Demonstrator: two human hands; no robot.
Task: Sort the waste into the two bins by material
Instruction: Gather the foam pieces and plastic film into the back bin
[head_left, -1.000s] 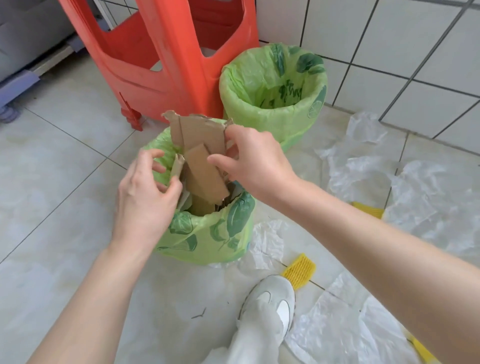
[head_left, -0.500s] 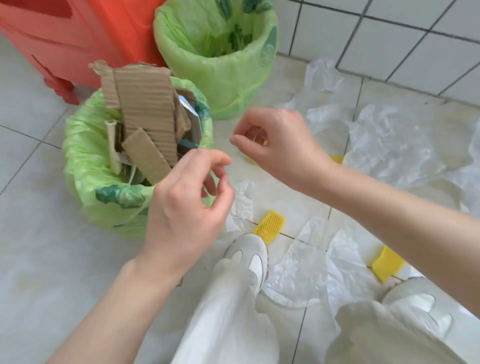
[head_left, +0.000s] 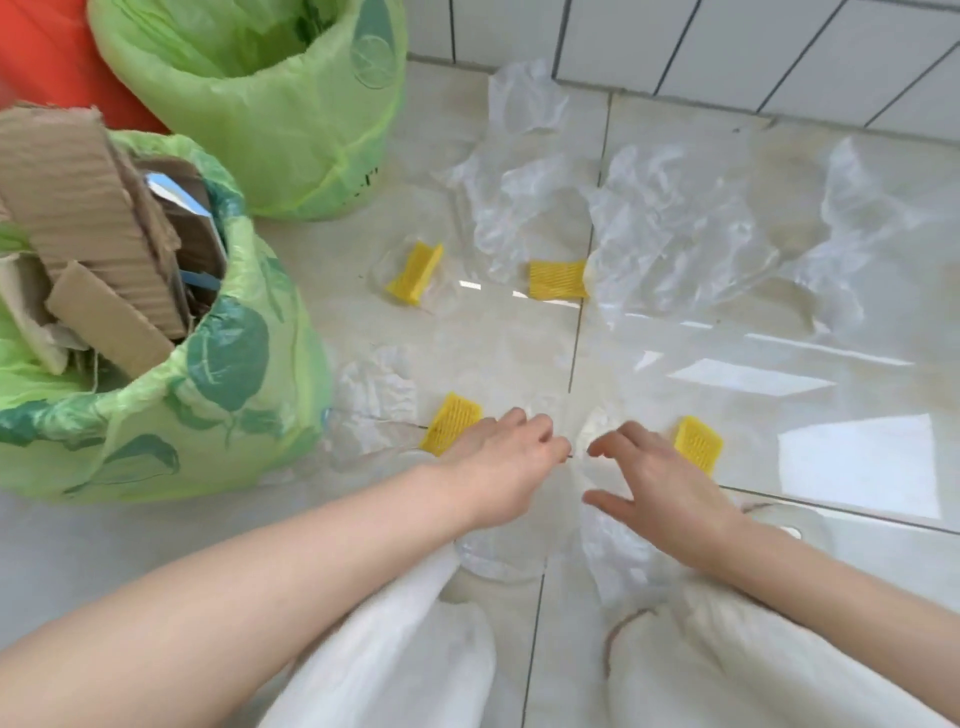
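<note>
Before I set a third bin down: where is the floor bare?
Bare tile lies in front of the cardboard bin, left of the left hand, and right of the right-hand yellow piece. Plastic film crowds the middle and the wall side, beside the far bin.

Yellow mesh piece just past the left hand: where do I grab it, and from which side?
A judgement: pinch the yellow mesh piece across its two long edges, coming straight down with the left hand, which is open and nearest. The piece lies flat on the floor tile, its near corner hidden under the knuckles, so a top pinch suits better than a slide. Its far end is free.
</note>
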